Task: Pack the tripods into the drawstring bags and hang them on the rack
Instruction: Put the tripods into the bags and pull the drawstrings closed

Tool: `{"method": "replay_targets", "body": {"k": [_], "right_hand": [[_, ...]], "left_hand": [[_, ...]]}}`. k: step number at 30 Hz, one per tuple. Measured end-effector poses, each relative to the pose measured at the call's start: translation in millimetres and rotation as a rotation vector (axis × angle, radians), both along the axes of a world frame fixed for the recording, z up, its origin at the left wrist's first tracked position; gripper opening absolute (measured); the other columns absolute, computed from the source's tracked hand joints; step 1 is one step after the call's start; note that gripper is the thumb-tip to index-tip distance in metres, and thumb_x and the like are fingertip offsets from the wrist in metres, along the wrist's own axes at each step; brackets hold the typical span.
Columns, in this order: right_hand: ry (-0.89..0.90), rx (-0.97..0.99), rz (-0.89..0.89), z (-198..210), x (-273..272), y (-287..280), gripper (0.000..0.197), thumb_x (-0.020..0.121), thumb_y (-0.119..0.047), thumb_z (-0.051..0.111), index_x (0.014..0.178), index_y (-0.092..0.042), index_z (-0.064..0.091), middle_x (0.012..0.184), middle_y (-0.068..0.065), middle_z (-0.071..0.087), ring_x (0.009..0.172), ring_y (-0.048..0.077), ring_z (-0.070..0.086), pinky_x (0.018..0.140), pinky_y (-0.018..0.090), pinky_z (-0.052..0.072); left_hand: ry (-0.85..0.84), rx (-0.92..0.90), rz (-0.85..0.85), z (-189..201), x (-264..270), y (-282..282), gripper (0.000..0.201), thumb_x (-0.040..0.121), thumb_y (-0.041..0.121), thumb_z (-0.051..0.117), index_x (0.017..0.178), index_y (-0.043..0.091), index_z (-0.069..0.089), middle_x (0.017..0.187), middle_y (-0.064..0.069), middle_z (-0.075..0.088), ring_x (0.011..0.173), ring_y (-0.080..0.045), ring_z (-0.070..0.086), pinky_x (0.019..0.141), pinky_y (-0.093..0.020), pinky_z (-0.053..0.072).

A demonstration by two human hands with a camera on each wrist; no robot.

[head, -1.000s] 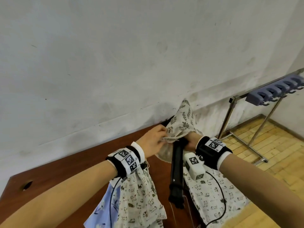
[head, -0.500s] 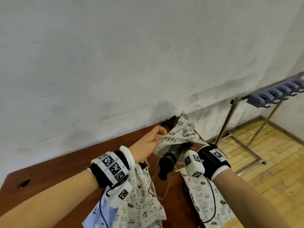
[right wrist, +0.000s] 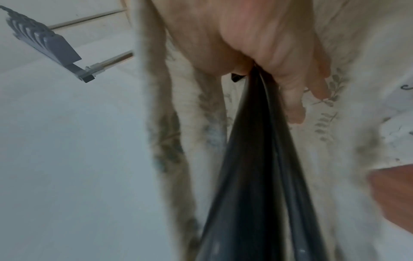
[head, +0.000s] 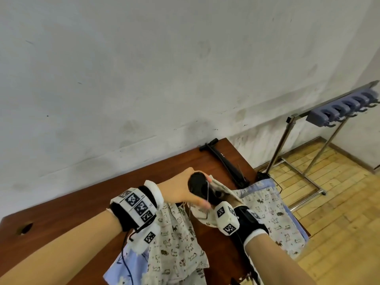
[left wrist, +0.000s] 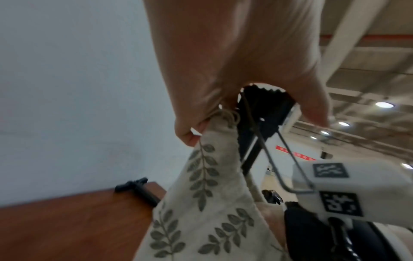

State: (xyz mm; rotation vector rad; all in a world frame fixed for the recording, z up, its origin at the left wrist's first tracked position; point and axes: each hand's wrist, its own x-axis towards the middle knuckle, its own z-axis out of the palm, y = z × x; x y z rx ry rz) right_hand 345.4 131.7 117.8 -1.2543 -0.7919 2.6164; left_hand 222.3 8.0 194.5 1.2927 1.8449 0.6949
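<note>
Leaf-print cloth bag point(left wrist: 208, 211), matt black tripod point(head: 200, 188) (plastic-looking), polished wood table point(head: 82, 202), metal rack point(head: 287, 145)

**Nothing I can read**

I find no legible words or numbers. My wrist bands point(head: 137, 204) and the white camera block point(head: 225, 218) carry only black-and-white square code markers. A red sign point(left wrist: 294, 153) on the far wall, seen from my left wrist, bears marks too blurred to make out.
</note>
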Motion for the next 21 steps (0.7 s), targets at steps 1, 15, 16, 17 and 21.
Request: {"method": "replay_targets", "body": {"k": [1,15,16,17,21], "right_hand": [[0.019,-0.031,-0.035,0,-2,-1,0.042,0.104,-0.005,0.023,0.145,0.005,0.027,0.097,0.011,0.055,0.088,0.024,0.056,0.074,0.033,0.048],[0.179,-0.443,-0.275,11,-30,-9,0.037,0.093,0.002,0.040,0.130,0.006,0.044,0.128,0.029,0.051,0.114,0.040,0.054,0.095,0.044,0.049],[0.171,-0.388,-0.265,7,-33,-11,0.036,0.093,0.002,0.042,0.128,0.004,0.047,0.125,0.025,0.054,0.108,0.036,0.057,0.088,0.040,0.052],[0.146,-0.329,-0.230,5,-34,-13,0.034,0.093,0.002,0.043,0.125,0.001,0.052,0.120,0.022,0.056,0.101,0.029,0.059,0.080,0.034,0.053],[0.136,-0.315,-0.360,-12,-40,-16,0.027,0.093,0.004,0.039,0.109,-0.001,0.059,0.114,0.011,0.054,0.085,0.014,0.057,0.061,0.021,0.055]], "left_hand": [[-0.004,0.031,0.071,-4,-2,3,0.069,0.055,0.056,0.080,0.115,0.031,0.059,0.114,0.006,0.052,0.108,-0.010,0.054,0.097,-0.034,0.047],[-0.056,0.036,0.504,-50,-64,27,0.035,0.069,0.048,0.075,0.089,0.021,0.067,0.087,0.000,0.067,0.089,-0.021,0.064,0.080,-0.033,0.048],[-0.040,0.020,0.475,-48,-63,30,0.030,0.072,0.044,0.075,0.088,0.020,0.067,0.085,0.000,0.067,0.088,-0.022,0.064,0.080,-0.035,0.049],[-0.028,0.004,0.438,-49,-63,33,0.030,0.072,0.043,0.075,0.088,0.018,0.068,0.086,-0.002,0.068,0.088,-0.023,0.065,0.080,-0.037,0.050],[0.003,-0.013,0.421,-49,-57,44,0.062,0.048,0.060,0.071,0.094,0.018,0.070,0.095,-0.004,0.070,0.091,-0.021,0.066,0.088,-0.041,0.053]]}}
